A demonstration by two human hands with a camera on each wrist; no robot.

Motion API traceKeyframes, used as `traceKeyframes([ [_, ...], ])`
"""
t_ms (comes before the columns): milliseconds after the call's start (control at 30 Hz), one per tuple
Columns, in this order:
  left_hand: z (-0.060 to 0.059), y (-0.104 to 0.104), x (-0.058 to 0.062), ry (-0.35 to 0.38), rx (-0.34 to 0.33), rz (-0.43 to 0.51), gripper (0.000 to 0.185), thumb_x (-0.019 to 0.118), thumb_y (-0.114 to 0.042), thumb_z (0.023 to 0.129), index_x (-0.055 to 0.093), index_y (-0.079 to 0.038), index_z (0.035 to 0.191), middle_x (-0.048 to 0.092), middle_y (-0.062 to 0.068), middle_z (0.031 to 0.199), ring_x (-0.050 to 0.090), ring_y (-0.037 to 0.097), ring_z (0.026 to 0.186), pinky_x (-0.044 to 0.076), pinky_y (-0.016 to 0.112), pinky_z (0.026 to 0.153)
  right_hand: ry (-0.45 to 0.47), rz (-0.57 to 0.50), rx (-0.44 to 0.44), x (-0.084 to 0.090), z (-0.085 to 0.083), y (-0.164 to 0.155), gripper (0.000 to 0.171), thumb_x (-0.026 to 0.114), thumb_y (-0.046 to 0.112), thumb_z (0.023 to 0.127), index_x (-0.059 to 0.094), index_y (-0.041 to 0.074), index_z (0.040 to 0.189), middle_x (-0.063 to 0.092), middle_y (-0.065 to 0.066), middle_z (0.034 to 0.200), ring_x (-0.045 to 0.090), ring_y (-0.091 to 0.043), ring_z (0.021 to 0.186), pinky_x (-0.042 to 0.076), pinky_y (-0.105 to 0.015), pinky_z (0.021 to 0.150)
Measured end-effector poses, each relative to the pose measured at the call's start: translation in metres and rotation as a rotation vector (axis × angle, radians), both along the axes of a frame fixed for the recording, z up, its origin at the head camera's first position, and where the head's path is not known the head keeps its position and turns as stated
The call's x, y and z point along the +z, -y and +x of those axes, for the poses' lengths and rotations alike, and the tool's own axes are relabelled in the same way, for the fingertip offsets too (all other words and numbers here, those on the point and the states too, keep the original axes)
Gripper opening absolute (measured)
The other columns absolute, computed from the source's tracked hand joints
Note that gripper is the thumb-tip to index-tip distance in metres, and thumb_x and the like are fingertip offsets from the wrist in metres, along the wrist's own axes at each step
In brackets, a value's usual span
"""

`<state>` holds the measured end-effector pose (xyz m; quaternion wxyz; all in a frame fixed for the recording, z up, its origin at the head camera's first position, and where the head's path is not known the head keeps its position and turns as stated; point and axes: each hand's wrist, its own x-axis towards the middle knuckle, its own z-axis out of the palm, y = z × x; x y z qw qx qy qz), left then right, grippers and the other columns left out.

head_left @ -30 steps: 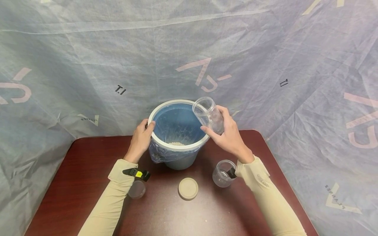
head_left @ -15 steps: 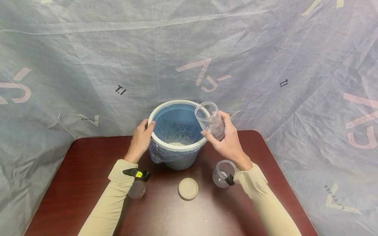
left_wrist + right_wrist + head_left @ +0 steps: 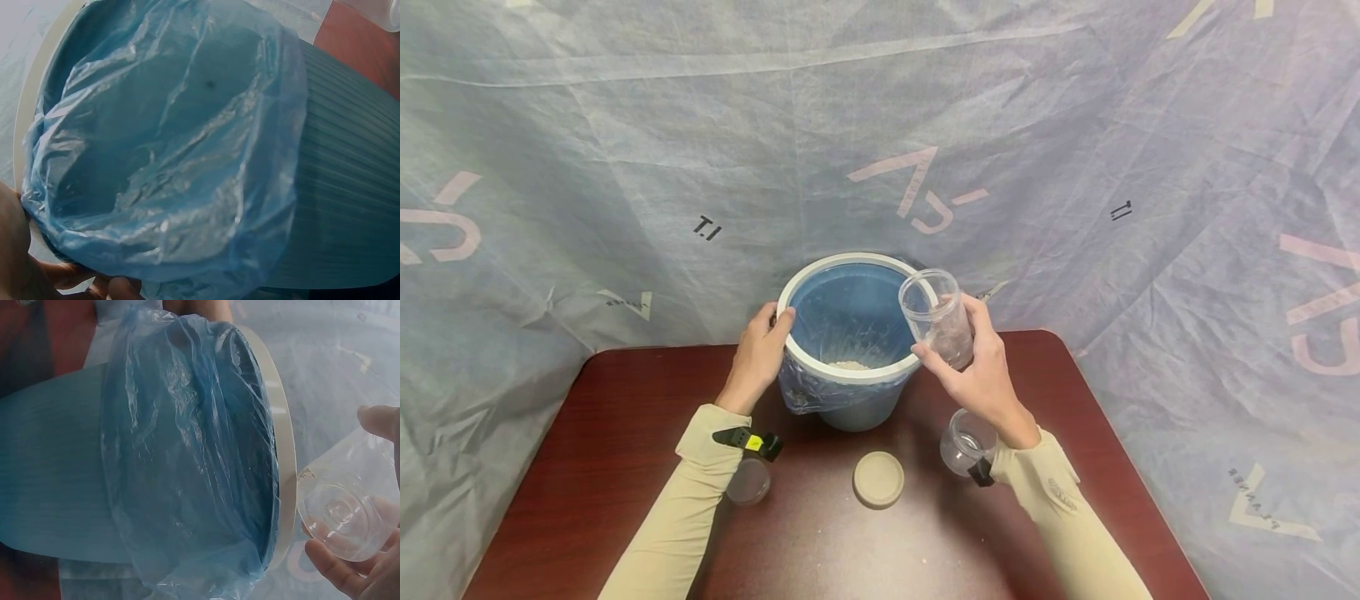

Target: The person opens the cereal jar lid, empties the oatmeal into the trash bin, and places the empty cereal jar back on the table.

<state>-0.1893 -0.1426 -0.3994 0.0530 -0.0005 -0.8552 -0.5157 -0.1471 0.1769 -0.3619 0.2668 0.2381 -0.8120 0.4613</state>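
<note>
A grey bin [image 3: 850, 404] with a white rim and blue plastic liner [image 3: 169, 169] stands at the back of the dark red table [image 3: 587, 467]; pale grains lie at its bottom. My left hand [image 3: 758, 354] grips the bin's left rim. My right hand [image 3: 977, 371] holds a clear, empty-looking jar [image 3: 936, 317] tilted slightly, mouth up and leftward, over the bin's right rim. In the right wrist view the jar [image 3: 340, 509] sits between my fingertips [image 3: 334, 565] beside the rim [image 3: 281, 456].
On the table in front of the bin lie a beige round lid [image 3: 877, 479], a second clear jar [image 3: 964, 442] under my right wrist, and a small clear lid [image 3: 747, 482] by my left forearm. Grey-blue sheeting [image 3: 1075, 167] hangs behind.
My right hand has turned the jar from tipped over the bin toward upright and drawn it down and slightly back. The left hand and bin have stayed put.
</note>
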Motion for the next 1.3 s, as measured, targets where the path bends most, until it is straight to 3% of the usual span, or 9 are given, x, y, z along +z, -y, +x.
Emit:
traceKeyframes([
  [233,0.001,0.000,0.001,0.001,-0.002,-0.011,0.058,0.040,-0.051,0.113,0.056,-0.009,0.149,0.064,0.020,0.119,0.058,0.037,0.101,0.043,0.049,0.086,0.005,-0.036,-0.012,-0.002,0.010,0.002,0.077,0.092,0.009,0.080,0.052,0.003,0.145,0.070,-0.012,0.124,0.068,-0.029,0.105,0.048,-0.025,0.091],
  [500,0.000,0.000,0.000,-0.008,0.007,-0.009,0.057,0.041,-0.051,0.112,0.057,-0.009,0.147,0.064,0.020,0.118,0.058,0.037,0.102,0.043,0.050,0.087,0.030,-0.073,0.027,-0.009,0.020,0.006,0.072,0.091,0.012,0.083,0.053,0.006,0.144,0.070,-0.004,0.127,0.066,-0.018,0.108,0.048,-0.025,0.095],
  [733,0.001,0.000,0.000,-0.010,0.004,-0.002,0.058,0.040,-0.051,0.113,0.056,-0.009,0.150,0.065,0.022,0.124,0.060,0.038,0.107,0.045,0.054,0.091,0.014,-0.061,0.040,-0.018,0.031,0.011,0.074,0.092,0.012,0.081,0.053,0.008,0.144,0.069,-0.004,0.128,0.066,-0.019,0.114,0.047,-0.026,0.099],
  [1033,0.001,0.000,-0.001,-0.011,0.019,0.001,0.057,0.041,-0.052,0.112,0.059,-0.010,0.146,0.066,0.020,0.122,0.062,0.037,0.110,0.045,0.055,0.093,-0.044,-0.090,0.046,-0.026,0.045,0.016,0.080,0.094,0.012,0.075,0.055,0.005,0.144,0.071,-0.009,0.124,0.067,-0.025,0.109,0.049,-0.025,0.096],
  [1300,0.001,-0.001,-0.001,-0.008,0.018,0.011,0.058,0.040,-0.053,0.112,0.058,-0.010,0.146,0.066,0.022,0.126,0.062,0.039,0.112,0.045,0.056,0.096,-0.010,-0.090,0.116,-0.040,0.056,0.024,0.080,0.095,0.015,0.077,0.054,0.002,0.144,0.070,-0.012,0.124,0.066,-0.028,0.110,0.049,-0.025,0.098],
])
